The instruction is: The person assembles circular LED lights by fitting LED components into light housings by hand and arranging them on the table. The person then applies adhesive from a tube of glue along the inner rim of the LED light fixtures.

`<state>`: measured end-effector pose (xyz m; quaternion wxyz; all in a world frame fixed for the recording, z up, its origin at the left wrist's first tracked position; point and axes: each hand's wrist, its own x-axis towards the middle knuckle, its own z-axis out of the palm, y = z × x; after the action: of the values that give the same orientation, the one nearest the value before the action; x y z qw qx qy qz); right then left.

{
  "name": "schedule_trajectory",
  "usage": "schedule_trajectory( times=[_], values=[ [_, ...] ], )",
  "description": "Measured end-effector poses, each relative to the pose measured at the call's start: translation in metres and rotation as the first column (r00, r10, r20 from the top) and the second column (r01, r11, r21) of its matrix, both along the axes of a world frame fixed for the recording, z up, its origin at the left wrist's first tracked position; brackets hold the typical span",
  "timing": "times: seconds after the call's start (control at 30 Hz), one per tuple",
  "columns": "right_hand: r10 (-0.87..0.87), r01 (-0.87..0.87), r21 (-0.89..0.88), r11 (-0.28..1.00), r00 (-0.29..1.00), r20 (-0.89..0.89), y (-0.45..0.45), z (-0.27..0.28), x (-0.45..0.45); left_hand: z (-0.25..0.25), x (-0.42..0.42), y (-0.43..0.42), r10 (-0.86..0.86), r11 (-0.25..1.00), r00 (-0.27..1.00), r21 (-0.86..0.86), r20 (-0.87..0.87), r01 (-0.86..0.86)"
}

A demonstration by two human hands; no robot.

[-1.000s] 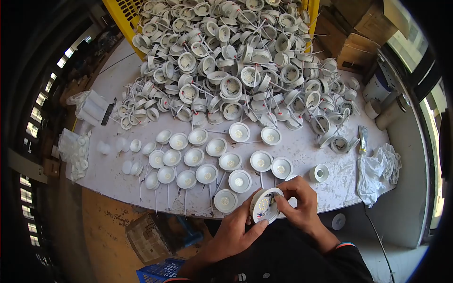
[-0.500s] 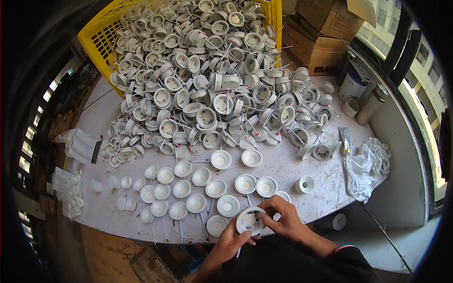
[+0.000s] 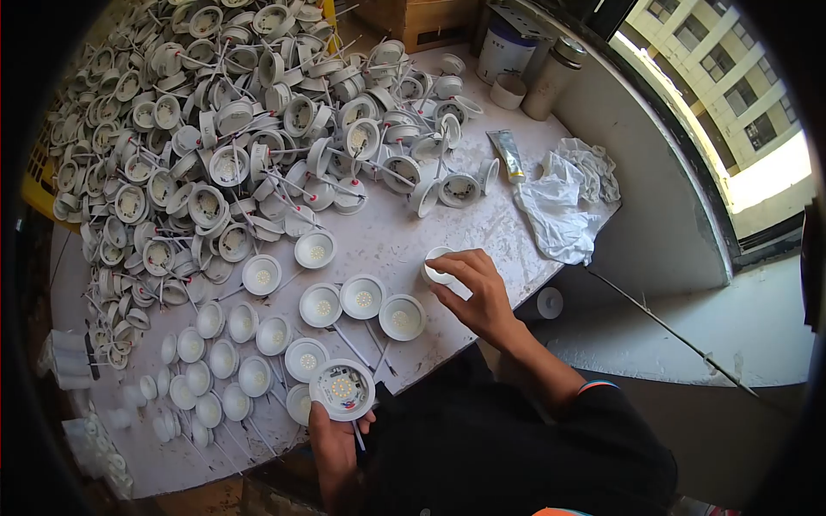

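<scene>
A round white LED downlight (image 3: 342, 390) rests in my left hand (image 3: 334, 443), face up, its chip board and small print showing. Thumb and fingers grip its lower rim, and a short white cable hangs below. My right hand (image 3: 477, 297) is over a small white cylinder-shaped piece (image 3: 437, 266) on the table, thumb and fingertips apart at its edge. The fingers cover part of that piece. Closest to my hands on the table are more white downlights, among them one (image 3: 402, 317) between the two hands and another (image 3: 307, 359) just behind the held one.
A large heap of white lamp housings (image 3: 206, 206) with cables covers the back left, by a yellow crate (image 3: 39, 196). Rows of downlights stand at front left. At right lie a tube (image 3: 506, 155) and a crumpled white plastic bag (image 3: 559, 211); a flask (image 3: 555, 79) stands behind.
My right hand has left the held downlight and moved right to the small white piece. My left hand still holds the downlight. The view has swung to the right.
</scene>
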<state>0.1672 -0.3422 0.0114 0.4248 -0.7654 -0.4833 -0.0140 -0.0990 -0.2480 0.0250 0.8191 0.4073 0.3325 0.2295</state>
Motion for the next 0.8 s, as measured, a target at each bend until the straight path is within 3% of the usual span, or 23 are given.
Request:
schedule_trajectory(
  times=[0.17,0.27,0.6,0.8],
  values=[
    [0.018,0.008,-0.264,0.964,0.996,0.092,-0.01,-0.012,0.022,-0.001,0.001,-0.004,-0.054,0.999,0.998,-0.002,-0.019,0.054],
    [0.0,0.025,-0.3,0.954,0.997,0.08,-0.01,-0.021,0.023,-0.001,0.002,-0.004,-0.051,0.999,0.998,-0.001,-0.034,0.051],
    [-0.019,0.006,-0.197,0.98,0.998,-0.064,-0.011,-0.024,0.024,0.008,0.009,-0.006,0.031,1.0,0.996,0.005,-0.081,-0.031],
    [-0.054,0.017,-0.182,0.983,0.978,-0.201,-0.012,-0.021,0.024,0.004,0.006,-0.004,-0.045,0.998,0.997,0.043,-0.06,0.048]
  ],
)
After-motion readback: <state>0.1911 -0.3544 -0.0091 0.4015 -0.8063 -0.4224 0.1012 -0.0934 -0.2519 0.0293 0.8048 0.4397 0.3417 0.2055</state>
